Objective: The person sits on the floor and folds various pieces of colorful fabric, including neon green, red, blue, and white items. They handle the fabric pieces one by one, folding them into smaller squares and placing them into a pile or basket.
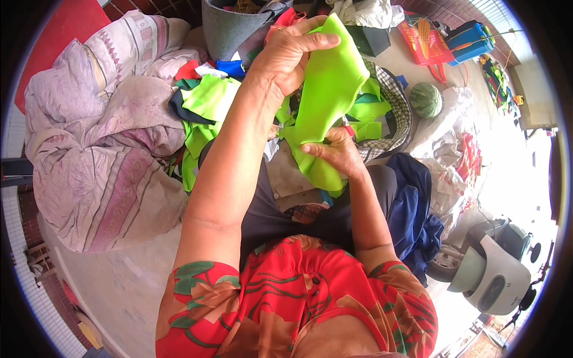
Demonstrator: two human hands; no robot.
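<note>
A piece of bright lime-green fabric (329, 89) hangs stretched between my two hands. My left hand (285, 58), raised higher and farther out, pinches its upper end between thumb and fingers. Lower down, my right hand (339, 153) grips the cloth near its bottom part, thumb on top. Below the cloth are my dark trousers (262, 209). Just past my right hand sits a checked cloth-lined basket (401, 113) with green scraps inside. Left of my left forearm lies a heap of green fabric scraps (210, 98) mixed with dark, red and blue pieces.
A large bundle of patterned cloth (128, 128) fills the left side. Beyond my hands stands a grey bucket (234, 33). On the right are a green striped melon (426, 99), white plastic bags (447, 137), dark blue cloth (415, 206) and a white-and-grey scooter (498, 274).
</note>
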